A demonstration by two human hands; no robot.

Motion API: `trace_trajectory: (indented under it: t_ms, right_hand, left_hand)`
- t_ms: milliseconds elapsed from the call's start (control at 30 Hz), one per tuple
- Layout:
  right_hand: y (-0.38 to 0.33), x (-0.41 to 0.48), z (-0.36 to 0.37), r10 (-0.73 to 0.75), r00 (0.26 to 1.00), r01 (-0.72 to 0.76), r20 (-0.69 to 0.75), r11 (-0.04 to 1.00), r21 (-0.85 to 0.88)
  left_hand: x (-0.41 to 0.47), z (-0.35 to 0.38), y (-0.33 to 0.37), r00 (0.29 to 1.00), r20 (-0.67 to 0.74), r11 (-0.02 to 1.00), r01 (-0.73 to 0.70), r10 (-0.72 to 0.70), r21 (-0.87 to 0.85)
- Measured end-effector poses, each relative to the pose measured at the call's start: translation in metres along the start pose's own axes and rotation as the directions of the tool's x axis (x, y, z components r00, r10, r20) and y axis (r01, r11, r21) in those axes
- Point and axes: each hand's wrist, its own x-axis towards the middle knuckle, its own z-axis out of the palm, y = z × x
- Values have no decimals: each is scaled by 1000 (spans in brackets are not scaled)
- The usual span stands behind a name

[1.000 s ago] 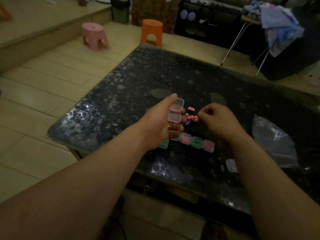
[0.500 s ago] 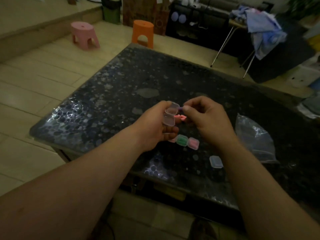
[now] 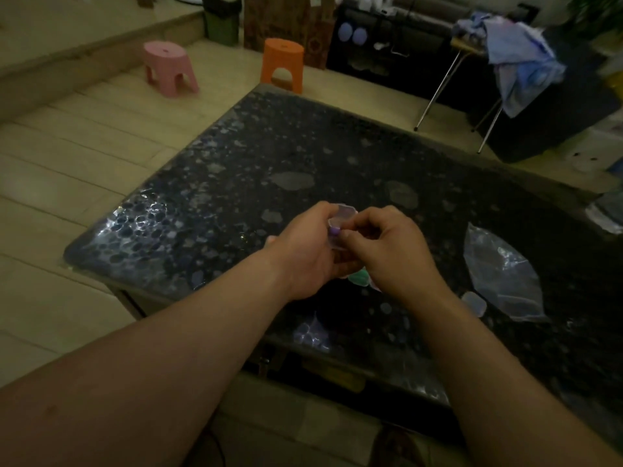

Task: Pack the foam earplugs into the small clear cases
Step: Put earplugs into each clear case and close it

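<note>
My left hand (image 3: 305, 254) holds a small clear case (image 3: 341, 217) with its lid swung up, above the dark speckled table (image 3: 236, 183). My right hand (image 3: 391, 251) pinches a purple earplug (image 3: 334, 231) at the case's mouth, fingertips touching the case. Under my hands a filled case with green earplugs (image 3: 360, 277) shows between the wrists; the other filled cases and the loose earplugs are hidden. A single closed clear case (image 3: 474, 303) lies on the table to the right.
A crumpled clear plastic bag (image 3: 502, 274) lies right of my hands. Pink stool (image 3: 168, 67) and orange stool (image 3: 282, 69) stand on the floor beyond the table. A chair draped with clothes (image 3: 519, 62) stands at the back right.
My right hand picked a purple earplug from the loose pile and carried it to the open case held in my left hand. The head view shifted so the table sits lower.
</note>
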Motion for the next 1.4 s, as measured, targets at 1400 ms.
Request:
trace_trajectory:
  t_ms: [1400]
  right_hand:
    - [33,35,29,241,970,-231,-29,882,-411]
  left_hand:
    - [-15,-13,19,970,-235,997,-48,61,58]
